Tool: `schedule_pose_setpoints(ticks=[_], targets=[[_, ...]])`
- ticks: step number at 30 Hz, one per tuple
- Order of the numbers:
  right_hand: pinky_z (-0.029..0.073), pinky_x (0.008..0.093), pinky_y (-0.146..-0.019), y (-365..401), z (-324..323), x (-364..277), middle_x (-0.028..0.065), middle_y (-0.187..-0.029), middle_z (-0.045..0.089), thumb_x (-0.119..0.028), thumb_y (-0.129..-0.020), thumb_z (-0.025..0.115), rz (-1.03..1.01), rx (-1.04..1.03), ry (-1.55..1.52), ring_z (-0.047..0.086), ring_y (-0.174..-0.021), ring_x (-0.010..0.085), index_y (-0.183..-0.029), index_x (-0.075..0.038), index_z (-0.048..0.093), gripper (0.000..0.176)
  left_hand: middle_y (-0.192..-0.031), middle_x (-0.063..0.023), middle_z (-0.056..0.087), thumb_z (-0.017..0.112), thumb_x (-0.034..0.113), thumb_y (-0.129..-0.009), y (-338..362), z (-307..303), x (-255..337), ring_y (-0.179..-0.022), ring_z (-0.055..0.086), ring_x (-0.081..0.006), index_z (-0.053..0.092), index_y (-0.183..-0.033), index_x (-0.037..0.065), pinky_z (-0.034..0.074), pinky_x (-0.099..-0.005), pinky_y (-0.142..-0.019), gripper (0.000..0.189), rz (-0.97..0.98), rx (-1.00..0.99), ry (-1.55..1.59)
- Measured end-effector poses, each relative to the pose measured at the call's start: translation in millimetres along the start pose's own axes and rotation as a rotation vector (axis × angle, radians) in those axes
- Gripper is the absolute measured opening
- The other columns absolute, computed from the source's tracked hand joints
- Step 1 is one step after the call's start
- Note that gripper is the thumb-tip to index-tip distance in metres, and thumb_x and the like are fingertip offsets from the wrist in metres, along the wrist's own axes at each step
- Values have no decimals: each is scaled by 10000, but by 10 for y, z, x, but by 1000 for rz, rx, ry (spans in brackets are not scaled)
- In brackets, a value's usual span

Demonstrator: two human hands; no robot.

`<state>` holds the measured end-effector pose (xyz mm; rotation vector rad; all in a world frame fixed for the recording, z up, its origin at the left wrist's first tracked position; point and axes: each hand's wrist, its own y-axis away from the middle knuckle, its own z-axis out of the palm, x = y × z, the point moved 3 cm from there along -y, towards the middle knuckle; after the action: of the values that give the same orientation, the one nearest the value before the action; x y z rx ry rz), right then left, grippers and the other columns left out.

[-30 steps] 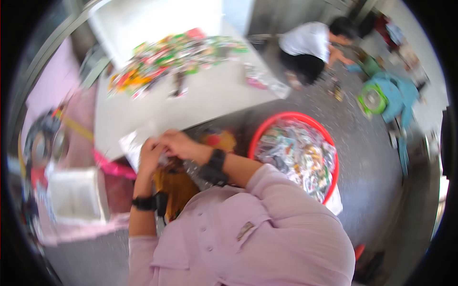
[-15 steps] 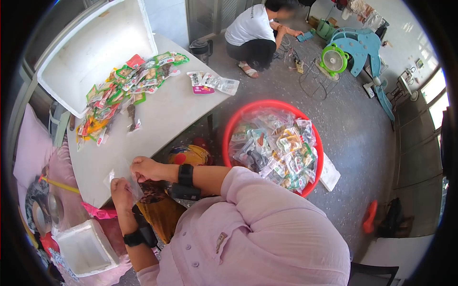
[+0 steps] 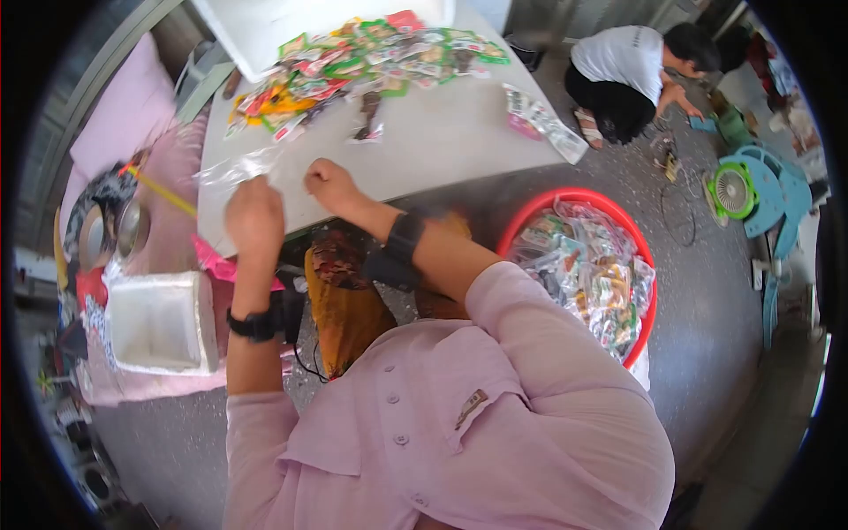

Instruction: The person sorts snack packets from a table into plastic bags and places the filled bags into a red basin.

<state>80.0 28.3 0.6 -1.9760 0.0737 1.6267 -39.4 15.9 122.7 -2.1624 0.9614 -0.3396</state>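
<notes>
My left hand (image 3: 254, 216) is closed on a clear plastic bag (image 3: 237, 166), which stretches out above the near left part of the table (image 3: 442, 146); the hand is blurred. To its right, my right hand (image 3: 332, 185) is over the table's front edge, apart from the left, with its fingers curled in. Whatever those fingers might hold is hidden. Beyond both hands lies a heap of small colourful sealed food packets (image 3: 353, 66). A packet with dark contents (image 3: 369, 117) lies closest to my right hand. Silvery clear packaging (image 3: 548, 124) rests near the table's right corner.
On the floor at right stands a red tub (image 3: 652, 265) full of bagged packets. A white foam box (image 3: 243, 35) stands at the table's back, another foam box (image 3: 159, 325) at left. A person in a white shirt (image 3: 618, 66) squats near a green fan (image 3: 731, 190).
My hands have moved apart; the right has come off the plastic bag, which stays in the left. The view has shifted, so the table and tub appear further right.
</notes>
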Motion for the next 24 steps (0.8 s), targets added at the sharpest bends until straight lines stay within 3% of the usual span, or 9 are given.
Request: schedule_pose_setpoints(ticks=[3, 7, 9, 11, 17, 18, 21, 22, 24], targets=[[406, 332, -578, -74, -206, 6, 149, -691, 513, -95, -702, 499, -93, -40, 249, 501, -633, 294, -721, -26, 496, 72, -646, -124, 508, 465, 124, -684, 156, 579, -46, -613, 519, -302, 466, -671, 60, 417, -398, -534, 66, -90, -247, 4], [397, 421, -618, -448, -731, 57, 170, -732, 522, -114, -683, 479, -225, 116, 605, 498, -699, 352, -759, -35, 490, 110, -712, -142, 542, 443, 157, -712, 428, 1121, -40, -668, 528, -316, 491, -769, 59, 412, -410, -578, 123, -401, -435, 190], [410, 411, -650, -710, -1023, 110, 168, -803, 542, -135, -681, 490, -55, 193, 752, 513, -756, 346, -831, -22, 480, 188, -737, -146, 552, 439, 171, -722, 494, 1225, -6, -687, 529, -318, 500, -803, 60, 409, -408, -592, 150, -488, -463, 261], [414, 394, -683, -813, -1225, 40, 190, -882, 542, -183, -674, 512, 294, 244, 746, 522, -822, 331, -881, 9, 463, 286, -752, -146, 558, 436, 180, -727, 500, 1267, 9, -700, 528, -321, 500, -813, 62, 407, -408, -599, 159, -482, -431, 277], [406, 384, -731, -1050, -1160, 671, 222, -849, 549, -254, -646, 557, 353, 102, 751, 527, -841, 335, -900, 31, 455, 395, -724, -149, 550, 434, 160, -718, 467, 1232, 25, -691, 523, -326, 497, -770, 47, 403, -421, -606, 140, -534, -426, 328], [451, 373, -630, -1019, -1133, 630, 191, -782, 563, -208, -652, 556, 329, 141, 764, 561, -774, 310, -840, 7, 490, 293, -715, -150, 547, 431, 150, -714, 468, 1214, 26, -683, 522, -330, 493, -751, 38, 402, -428, -608, 133, -528, -407, 334], [465, 326, -476, -816, -1148, 339, 132, -711, 558, -147, -663, 546, 537, 155, 210, 581, -656, 233, -759, -14, 517, 167, -736, -141, 555, 437, 173, -722, 475, 1230, -6, -706, 525, -318, 504, -807, 73, 402, -400, -604, 148, -593, -481, 364], [427, 261, -369, -755, -1186, 255, 73, -645, 526, -101, -687, 525, 430, 135, 174, 536, -533, 143, -716, -14, 519, 92, -737, -143, 553, 437, 172, -723, 471, 1233, -9, -709, 524, -318, 503, -806, 70, 402, -398, -607, 148, -577, -458, 382], [421, 251, -382, -609, -1287, 233, 53, -637, 516, -108, -704, 518, 420, 51, -32, 503, -507, 121, -742, -7, 520, 108, -740, -147, 551, 436, 169, -724, 507, 1233, -16, -714, 523, -316, 502, -803, 64, 401, -393, -612, 147, -550, -424, 415]])
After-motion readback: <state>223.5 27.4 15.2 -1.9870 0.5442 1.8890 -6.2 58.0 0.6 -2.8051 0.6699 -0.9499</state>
